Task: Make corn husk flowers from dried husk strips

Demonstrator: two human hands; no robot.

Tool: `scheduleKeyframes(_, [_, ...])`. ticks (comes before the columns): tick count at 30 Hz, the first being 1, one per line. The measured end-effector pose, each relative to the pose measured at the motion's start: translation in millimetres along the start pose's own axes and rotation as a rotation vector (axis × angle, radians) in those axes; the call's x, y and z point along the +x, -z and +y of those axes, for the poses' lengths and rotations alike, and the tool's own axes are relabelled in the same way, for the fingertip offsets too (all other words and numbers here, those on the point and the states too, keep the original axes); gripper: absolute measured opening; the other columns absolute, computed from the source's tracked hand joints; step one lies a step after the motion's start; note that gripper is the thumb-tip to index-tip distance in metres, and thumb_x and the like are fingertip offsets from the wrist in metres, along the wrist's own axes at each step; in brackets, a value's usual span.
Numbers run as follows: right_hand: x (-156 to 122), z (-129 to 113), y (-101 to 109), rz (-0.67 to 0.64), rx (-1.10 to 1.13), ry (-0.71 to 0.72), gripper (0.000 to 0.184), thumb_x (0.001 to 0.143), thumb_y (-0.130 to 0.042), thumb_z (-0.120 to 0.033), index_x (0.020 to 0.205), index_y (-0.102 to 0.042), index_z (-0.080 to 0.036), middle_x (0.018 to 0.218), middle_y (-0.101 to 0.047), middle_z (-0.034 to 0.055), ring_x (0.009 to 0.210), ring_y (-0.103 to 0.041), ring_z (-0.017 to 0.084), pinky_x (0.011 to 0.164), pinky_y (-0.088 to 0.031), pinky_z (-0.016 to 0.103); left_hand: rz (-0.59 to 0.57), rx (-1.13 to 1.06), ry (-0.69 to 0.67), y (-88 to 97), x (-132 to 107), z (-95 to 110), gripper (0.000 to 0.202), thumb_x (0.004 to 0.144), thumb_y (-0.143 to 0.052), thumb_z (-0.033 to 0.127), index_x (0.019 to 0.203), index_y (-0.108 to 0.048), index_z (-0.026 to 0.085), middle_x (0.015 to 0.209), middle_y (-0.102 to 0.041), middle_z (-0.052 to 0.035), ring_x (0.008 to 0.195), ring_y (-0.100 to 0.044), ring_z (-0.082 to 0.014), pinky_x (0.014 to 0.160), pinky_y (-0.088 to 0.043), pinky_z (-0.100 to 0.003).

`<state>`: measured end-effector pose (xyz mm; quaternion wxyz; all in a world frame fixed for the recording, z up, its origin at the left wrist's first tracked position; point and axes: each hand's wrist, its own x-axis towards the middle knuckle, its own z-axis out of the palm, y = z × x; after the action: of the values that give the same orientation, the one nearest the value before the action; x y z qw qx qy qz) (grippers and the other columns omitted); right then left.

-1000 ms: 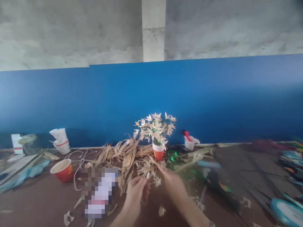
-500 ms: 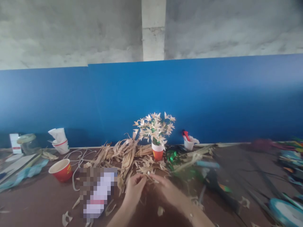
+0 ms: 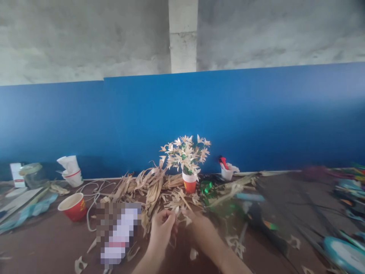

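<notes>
My left hand (image 3: 163, 228) is closed in a pinch low in the middle of the view, on what looks like a piece of dried corn husk (image 3: 177, 211), its pale tips showing at the fingertips. Close by on the right, my right hand (image 3: 201, 226) is blurred, its fingers closed. A thin tan strip (image 3: 186, 200), apparently husk, slants up and left from those fingers. Just beyond both hands, pale husk flowers with green stems (image 3: 186, 154) stand in a red and white paper cup (image 3: 189, 185). Loose husk petals (image 3: 173, 201) lie around its base.
Dried corn husks (image 3: 155, 186) heap left of the flower cup. A red paper cup (image 3: 72, 206), a white cable (image 3: 91, 207) and a glass jar (image 3: 32, 175) stand or lie leftward. Green ribbon (image 3: 207, 187) and a blue-rimmed roll (image 3: 343, 253) are rightward. A blue panel (image 3: 148, 121) rises behind.
My right hand has drawn slightly down and turned, its outstretched finger now folded in. The tan strip now shows above it. My left hand has hardly moved.
</notes>
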<state>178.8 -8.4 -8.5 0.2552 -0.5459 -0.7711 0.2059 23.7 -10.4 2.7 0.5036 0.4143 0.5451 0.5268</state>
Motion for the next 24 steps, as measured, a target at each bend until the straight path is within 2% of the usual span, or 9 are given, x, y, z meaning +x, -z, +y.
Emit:
scheduleKeyframes(3, [2.7,2.7,10.5,0.096,0.296,0.031,0.053,0.078,-0.037,-0.009,0.128,-0.048,-0.023,0.125,-0.056,0.0077,0.117,-0.050,0.020,0.100,-0.037,0.036,-0.010,-0.011,-0.015,2.2,3.3,3.3,0.028,0.061,-0.063,0.042,0.058,-0.058,0.015,0.047,-0.057,0.0013,0.039,-0.048,-0.0100,0.037,-0.034,-0.019])
scheduleKeyframes(5, [3.3,1.9,11.6,0.085,0.529,0.033,0.051,0.084,-0.041,-0.021,0.135,-0.039,-0.025,0.137,-0.045,0.0044,0.128,-0.037,0.020,0.105,-0.030,0.036,-0.016,-0.008,-0.034,4.7,7.3,2.9,0.028,0.060,-0.063,0.042,0.059,-0.059,0.015,0.046,-0.057,0.0014,0.039,-0.048,-0.0101,0.038,-0.034,-0.020])
scheduleKeyframes(7, [3.4,0.6,6.6,0.005,0.695,-0.012,0.052,0.085,-0.045,-0.031,0.137,-0.036,-0.025,0.131,-0.051,0.0052,0.125,-0.041,0.021,0.102,-0.034,0.037,-0.041,0.010,-0.053,6.5,10.3,1.4,0.026,0.060,-0.063,0.040,0.060,-0.059,0.015,0.046,-0.057,0.0017,0.039,-0.049,-0.0103,0.038,-0.035,-0.020])
scheduleKeyframes(10, [2.6,-3.1,-1.4,-0.133,0.786,-0.064,0.051,0.086,-0.044,-0.034,0.136,-0.038,-0.023,0.107,-0.067,0.0068,0.107,-0.057,0.023,0.093,-0.043,0.041,-0.105,0.058,-0.071,6.8,10.4,-0.9,0.020,0.062,-0.061,0.035,0.058,-0.058,0.015,0.046,-0.057,0.0021,0.039,-0.050,-0.0103,0.039,-0.036,-0.020])
scheduleKeyframes(12, [0.9,-8.3,-0.3,-0.167,0.752,-0.033,0.047,0.085,-0.044,-0.031,0.132,-0.045,-0.022,0.105,-0.068,0.0064,0.105,-0.058,0.023,0.092,-0.044,0.041,-0.135,0.072,-0.059,5.8,8.3,-1.8,0.020,0.064,-0.059,0.034,0.056,-0.056,0.016,0.045,-0.055,0.0027,0.038,-0.049,-0.0098,0.039,-0.035,-0.019])
scheduleKeyframes(14, [-1.9,-15.0,5.0,-0.149,0.674,0.051,0.043,0.084,-0.043,-0.024,0.126,-0.052,-0.021,0.116,-0.063,0.0062,0.111,-0.054,0.021,0.098,-0.040,0.040,-0.138,0.064,-0.047,4.6,6.0,-2.6,0.022,0.066,-0.058,0.035,0.054,-0.055,0.016,0.043,-0.053,0.0034,0.036,-0.047,-0.0091,0.038,-0.034,-0.019])
scheduleKeyframes(17, [-6.3,-22.7,10.5,-0.094,0.505,0.156,0.051,0.080,-0.037,-0.012,0.129,-0.049,-0.020,0.123,-0.059,0.0065,0.115,-0.053,0.018,0.101,-0.037,0.036,-0.083,0.022,-0.039,3.5,3.9,-4.9,0.022,0.064,-0.060,0.033,0.052,-0.053,0.016,0.041,-0.051,0.0040,0.036,-0.045,-0.0083,0.037,-0.032,-0.018])
scheduleKeyframes(20, [-8.2,-23.5,6.4,-0.054,0.230,0.201,0.062,0.075,-0.035,-0.004,0.134,-0.042,-0.022,0.113,-0.065,0.0083,0.103,-0.060,0.018,0.091,-0.045,0.031,-0.037,-0.022,-0.016,3.2,4.7,-7.9,0.020,0.063,-0.060,0.032,0.052,-0.054,0.016,0.041,-0.051,0.0040,0.035,-0.045,-0.0084,0.036,-0.033,-0.019])
scheduleKeyframes(24, [-6.3,-22.4,-5.8,-0.037,-0.218,0.172,0.067,0.074,-0.038,-0.004,0.137,-0.035,-0.026,0.101,-0.067,0.0096,0.083,-0.066,0.020,0.073,-0.050,0.028,-0.011,-0.005,0.004,3.3,11.1,-13.0,0.023,0.061,-0.061,0.032,0.047,-0.053,0.015,0.039,-0.051,0.0025,0.034,-0.045,-0.0088,0.035,-0.033,-0.019])
